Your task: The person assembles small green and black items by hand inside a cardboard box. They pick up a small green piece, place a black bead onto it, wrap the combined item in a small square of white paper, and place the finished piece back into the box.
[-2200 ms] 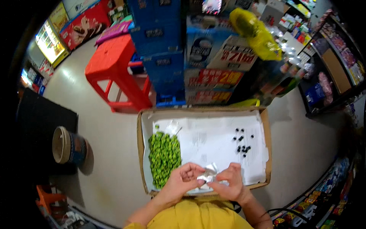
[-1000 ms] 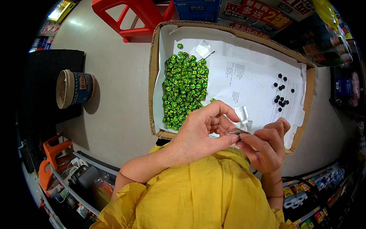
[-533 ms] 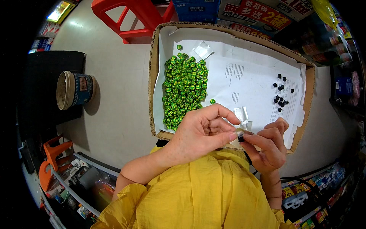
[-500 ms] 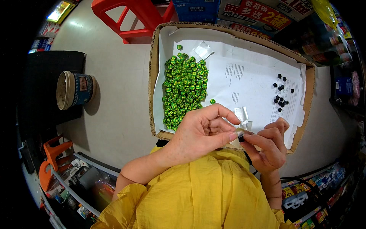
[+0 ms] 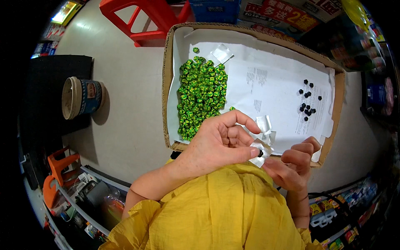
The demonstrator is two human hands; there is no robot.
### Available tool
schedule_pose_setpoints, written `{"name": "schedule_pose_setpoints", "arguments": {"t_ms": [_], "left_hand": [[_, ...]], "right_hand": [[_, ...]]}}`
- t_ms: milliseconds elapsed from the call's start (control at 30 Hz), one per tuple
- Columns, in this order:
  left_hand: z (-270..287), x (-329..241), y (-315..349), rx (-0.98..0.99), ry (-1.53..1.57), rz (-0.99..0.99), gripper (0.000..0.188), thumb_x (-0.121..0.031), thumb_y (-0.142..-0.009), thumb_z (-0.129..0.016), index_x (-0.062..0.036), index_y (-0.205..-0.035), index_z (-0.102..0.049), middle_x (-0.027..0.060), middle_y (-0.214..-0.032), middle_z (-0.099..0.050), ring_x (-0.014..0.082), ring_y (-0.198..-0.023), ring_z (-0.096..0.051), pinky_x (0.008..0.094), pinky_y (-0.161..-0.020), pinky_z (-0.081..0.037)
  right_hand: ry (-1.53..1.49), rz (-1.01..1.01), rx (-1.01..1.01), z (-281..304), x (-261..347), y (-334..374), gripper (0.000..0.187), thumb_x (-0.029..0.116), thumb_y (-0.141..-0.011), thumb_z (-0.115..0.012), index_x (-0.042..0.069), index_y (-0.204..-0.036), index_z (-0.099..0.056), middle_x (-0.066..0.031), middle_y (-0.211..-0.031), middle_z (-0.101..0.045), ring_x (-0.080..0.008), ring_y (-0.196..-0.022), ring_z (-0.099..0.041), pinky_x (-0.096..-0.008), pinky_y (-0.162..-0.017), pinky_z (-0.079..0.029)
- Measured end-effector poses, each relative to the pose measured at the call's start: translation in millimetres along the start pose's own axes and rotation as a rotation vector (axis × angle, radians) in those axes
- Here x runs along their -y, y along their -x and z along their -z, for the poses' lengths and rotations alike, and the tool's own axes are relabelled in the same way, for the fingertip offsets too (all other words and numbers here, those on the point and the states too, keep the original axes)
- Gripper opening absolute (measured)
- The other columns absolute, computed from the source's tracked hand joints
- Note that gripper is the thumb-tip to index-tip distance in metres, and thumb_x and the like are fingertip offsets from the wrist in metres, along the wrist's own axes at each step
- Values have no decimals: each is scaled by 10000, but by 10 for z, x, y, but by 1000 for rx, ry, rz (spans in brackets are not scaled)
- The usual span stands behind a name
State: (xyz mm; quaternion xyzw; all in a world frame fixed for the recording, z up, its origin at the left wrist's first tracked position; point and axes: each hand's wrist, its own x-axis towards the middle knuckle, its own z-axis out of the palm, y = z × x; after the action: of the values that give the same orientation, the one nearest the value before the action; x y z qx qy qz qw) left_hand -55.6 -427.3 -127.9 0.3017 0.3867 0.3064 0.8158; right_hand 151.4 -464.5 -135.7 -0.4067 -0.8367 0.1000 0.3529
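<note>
Between the thumb and fingers of my left hand is an unfolded silver foil wrapper, with a small black faceted piece lying on it by the thumb tip. My right hand is just right of the foil, its fingers bent and apart; whether a fingertip touches the foil's edge I cannot tell. Flattened foil wrappers lie beyond my hands in a shallow cardboard box lined with white paper. Many small green-and-yellow wrapped pieces fill its left side. Several bare black pieces are scattered at its right.
Another foil square lies beside the green heap's far end. Left of the box are a bucket and a dark surface. A red plastic stool and stacked cartons stand behind it. Shelves with goods line the lower right.
The foil around the black piece has been opened out, so the piece now shows on it. My right hand has moved slightly right, away from the pinch at the wrapper.
</note>
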Motion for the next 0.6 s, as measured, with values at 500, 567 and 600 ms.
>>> {"name": "schedule_pose_setpoints", "arguments": {"t_ms": [500,567,600], "left_hand": [[-1,-4,-36,59,114,149,268,54,-743,-654,4,-969,-518,70,-807,-629,91,-708,-608,199,-659,-487],[14,44,-51,71,126,166,264,54,-744,-653,4,-965,-519,65,-806,-627,89,-705,-606,200,-654,-492],[22,86,-64,57,76,112,261,52,-745,-653,4,-963,-519,58,-801,-625,83,-697,-603,197,-642,-495]], "right_hand": [[164,29,95,83,161,-48,192,178,-623,-701,283,-751,-603,68,-762,-350,-129,-717,-374,-349,-719,-270],[250,80,70,55,191,-29,237,194,-628,-687,294,-839,-643,89,-786,-382,-113,-756,-384,-346,-743,-264],[248,79,73,63,205,-29,237,194,-628,-687,294,-839,-643,89,-786,-382,-113,-756,-384,-346,-743,-264]]}}
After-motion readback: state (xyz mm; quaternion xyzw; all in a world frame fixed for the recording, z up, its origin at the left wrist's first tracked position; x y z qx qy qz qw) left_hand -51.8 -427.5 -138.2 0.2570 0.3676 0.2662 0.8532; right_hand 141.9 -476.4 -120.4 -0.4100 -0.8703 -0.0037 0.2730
